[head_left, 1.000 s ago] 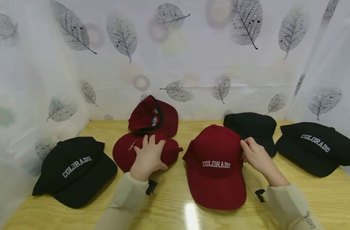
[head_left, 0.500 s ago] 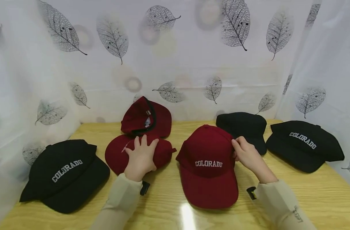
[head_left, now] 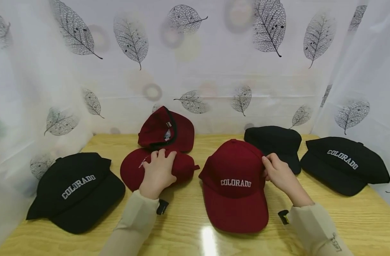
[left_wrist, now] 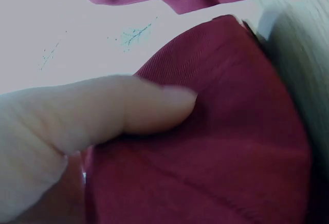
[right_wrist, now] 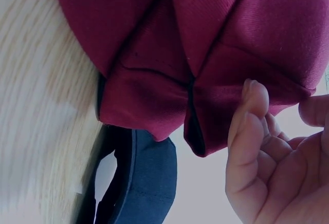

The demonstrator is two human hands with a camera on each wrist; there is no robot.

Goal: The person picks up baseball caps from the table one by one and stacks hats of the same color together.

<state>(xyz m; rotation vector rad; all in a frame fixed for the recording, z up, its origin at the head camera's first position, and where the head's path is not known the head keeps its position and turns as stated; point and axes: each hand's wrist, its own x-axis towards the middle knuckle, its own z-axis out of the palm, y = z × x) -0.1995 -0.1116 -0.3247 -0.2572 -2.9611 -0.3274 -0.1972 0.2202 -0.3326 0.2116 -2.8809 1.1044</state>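
Observation:
In the head view my left hand (head_left: 158,174) lies over the crown of a dark red baseball cap (head_left: 186,166), whose brim points left. Its thumb (left_wrist: 149,106) presses into the cloth in the left wrist view, with the other fingers bent over the crown. My right hand (head_left: 280,176) pinches the right side of another red baseball cap (head_left: 236,209), marked COLORADO in white, its brim facing me. The right wrist view shows the folded side of this cap (right_wrist: 149,98) by my fingers. A third red cap (head_left: 185,129) rests behind the left-hand one, its inside showing.
A black COLORADO cap (head_left: 76,199) lies at the left. Two more black caps, one farther back (head_left: 272,140) and one at the right (head_left: 345,165), lie on the wooden table (head_left: 179,227). A white leaf-print curtain (head_left: 201,64) encloses the back and sides.
The fingers of my left hand have drawn together and bent more over the red cap. My right hand keeps its pinch on the other red cap. The head view has shifted slightly.

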